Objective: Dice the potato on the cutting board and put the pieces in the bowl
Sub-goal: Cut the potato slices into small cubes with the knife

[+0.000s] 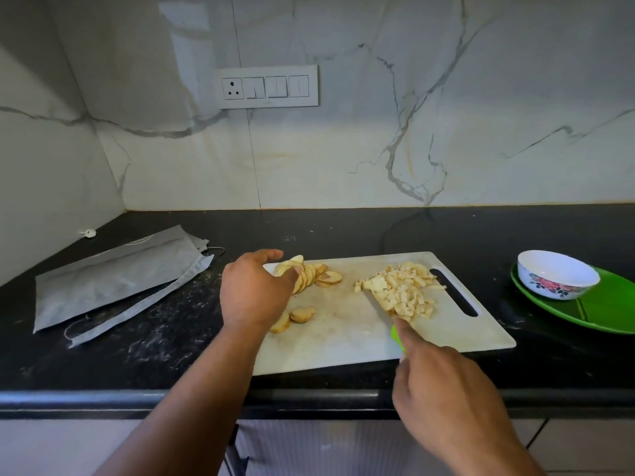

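Observation:
A white cutting board (347, 341) lies on the black counter. A fanned row of potato slices (318, 274) sits at its far left, and my left hand (254, 290) curls its fingers over the slices' left end. Two more slices (302, 314) lie just below. A pile of diced potato (403, 290) covers the board's right part. My right hand (443, 383) grips a green-handled knife (383, 305), forefinger along its spine, the blade lying against the dice pile. The white floral bowl (558, 274) stands empty at the right, apart from the board.
The bowl sits on a green plate (604, 309) at the right edge. Grey pouches (113, 280) lie on the counter at the left. The marble wall carries a switch panel (267, 86). The counter's front edge (309, 400) runs just below the board.

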`<state>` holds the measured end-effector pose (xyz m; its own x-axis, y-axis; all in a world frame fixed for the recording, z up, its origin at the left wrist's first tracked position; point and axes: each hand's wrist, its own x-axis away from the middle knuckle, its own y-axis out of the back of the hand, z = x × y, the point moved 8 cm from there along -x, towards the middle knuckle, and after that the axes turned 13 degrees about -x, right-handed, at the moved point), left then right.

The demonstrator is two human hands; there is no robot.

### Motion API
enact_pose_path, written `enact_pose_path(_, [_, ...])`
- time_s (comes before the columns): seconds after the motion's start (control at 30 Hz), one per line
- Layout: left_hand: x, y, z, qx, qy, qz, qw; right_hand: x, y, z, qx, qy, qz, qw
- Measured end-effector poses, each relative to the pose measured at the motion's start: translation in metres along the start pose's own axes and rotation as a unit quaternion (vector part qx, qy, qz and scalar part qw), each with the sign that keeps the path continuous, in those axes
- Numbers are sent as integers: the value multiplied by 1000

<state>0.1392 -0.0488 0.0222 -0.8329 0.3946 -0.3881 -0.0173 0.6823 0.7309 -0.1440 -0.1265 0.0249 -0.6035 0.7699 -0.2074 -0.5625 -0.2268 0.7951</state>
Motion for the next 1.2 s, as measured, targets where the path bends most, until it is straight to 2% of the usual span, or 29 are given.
enact_pose_path(0.1, [-3,-6,-8,-91,-11,60,994,0,-4,4,-5,13,5,1000])
enact_pose_path(0.27, [-3,-4,-11,-113,-21,48,992,-4,-11,13,-25,47,12,999])
enact_pose_path(0.4, [-1,-2,-9,-88,-20,33,995,-10,-13,16,-8,64,11,998])
enact_pose_path(0.57, [-1,-2,-12,-54,-40,45,997,-18,-5,3,7,37,-22,999])
enact_pose_path(0.73, [4,-1,-18,2,-68,45,997,-19,-5,-3,-31,39,-22,999])
enact_pose_path(1.0, [15,16,-33,89,-124,-43,987,-20,-3,-6,-52,43,-11,998])
enact_pose_path(1.1, [24,13,-47,180,-131,9,975,-20,-3,-5,-50,45,-9,998])
enact_pose_path(1.13, [26,9,-55,168,-153,28,973,-20,-3,-6,-49,45,-9,998])
enact_pose_path(1.2, [28,-9,-69,68,-187,68,978,-21,-3,-7,-47,41,-9,998])
